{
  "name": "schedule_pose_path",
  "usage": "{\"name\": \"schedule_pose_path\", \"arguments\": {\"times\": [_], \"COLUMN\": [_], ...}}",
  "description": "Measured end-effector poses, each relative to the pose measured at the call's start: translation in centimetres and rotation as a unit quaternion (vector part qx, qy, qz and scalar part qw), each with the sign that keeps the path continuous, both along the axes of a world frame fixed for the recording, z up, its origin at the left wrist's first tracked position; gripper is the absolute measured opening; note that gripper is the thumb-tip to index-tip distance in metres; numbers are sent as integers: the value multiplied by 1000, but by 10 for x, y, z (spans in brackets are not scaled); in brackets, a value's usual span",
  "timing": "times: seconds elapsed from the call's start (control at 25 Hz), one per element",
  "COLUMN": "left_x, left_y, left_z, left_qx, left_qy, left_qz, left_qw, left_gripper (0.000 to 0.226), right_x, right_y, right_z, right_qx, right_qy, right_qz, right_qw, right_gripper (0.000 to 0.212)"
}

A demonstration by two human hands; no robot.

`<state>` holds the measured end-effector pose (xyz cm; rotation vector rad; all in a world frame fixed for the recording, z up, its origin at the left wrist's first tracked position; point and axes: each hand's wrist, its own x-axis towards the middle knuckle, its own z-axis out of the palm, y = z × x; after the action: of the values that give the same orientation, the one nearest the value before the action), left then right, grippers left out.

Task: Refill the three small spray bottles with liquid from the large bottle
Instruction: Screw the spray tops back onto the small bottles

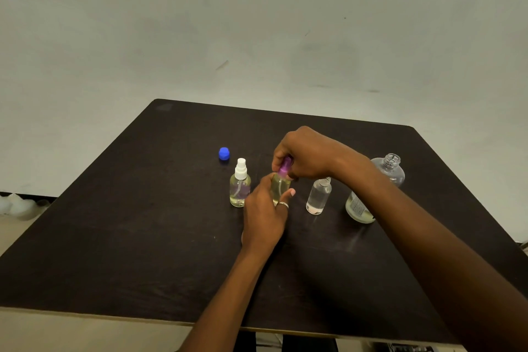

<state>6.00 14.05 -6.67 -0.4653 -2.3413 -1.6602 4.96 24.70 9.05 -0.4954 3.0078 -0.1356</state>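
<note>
At the centre of the frame your left grip (265,214) is wrapped around the middle spray bottle (278,188), and your right grip (305,154) pinches its purple spray head (285,164). If you turn the head crooked, it may seat badly and leak. Your right forearm also passes in front of the open large bottle (390,171) at the right and could tip it onto the table (143,237).

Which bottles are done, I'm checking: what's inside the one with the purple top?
Pale yellow liquid shows through the bottle; the left hand covers its lower part, the right hand its purple top, hiding the level.
</note>
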Motion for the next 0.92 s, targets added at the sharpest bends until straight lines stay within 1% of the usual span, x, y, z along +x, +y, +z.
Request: {"name": "schedule_pose_path", "arguments": {"times": [0.16, 0.4, 0.48, 0.56, 0.64, 0.72, 0.8, 0.88, 0.92], "left_x": [2, 2, 2, 2, 2, 2, 2, 2, 2], "left_y": [-1, -1, -1, -1, -1, -2, -2, -2, -2], "left_z": [2, 2, 2, 3, 3, 4, 4, 4, 4], "left_qx": [5, 0, -1, 0, -2, -3, 3, 7, 8], "left_qy": [4, 6, 3, -7, -7, 1, 9, 12, 11], "left_qz": [-7, -3, 1, 0, -2, -1, -4, -7, -5], "left_qw": [1000, 1000, 1000, 1000, 1000, 1000, 1000, 1000, 1000], "left_gripper": [34, 35, 35, 34, 30, 25, 24, 27, 28], "right_x": [-1, -7, -7, -6, -3, -1, 0, -2, -4], "right_y": [-1, -3, -4, -5, -5, -7, -7, -2, 2], "right_z": [-1, -8, -10, -11, -13, -14, -14, -11, -8], "right_qx": [4, 29, 48, 83, 112, 123, 113, 78, 53], "right_qy": [-10, -2, 6, 32, 53, 63, 72, 52, 28], "right_qz": [-3, -43, -64, -86, -105, -113, -117, -106, -88], "right_qw": [1000, 999, 997, 992, 987, 984, 984, 990, 994], "right_gripper": [22, 18, 24, 41, 51, 57, 63, 63, 54]}}
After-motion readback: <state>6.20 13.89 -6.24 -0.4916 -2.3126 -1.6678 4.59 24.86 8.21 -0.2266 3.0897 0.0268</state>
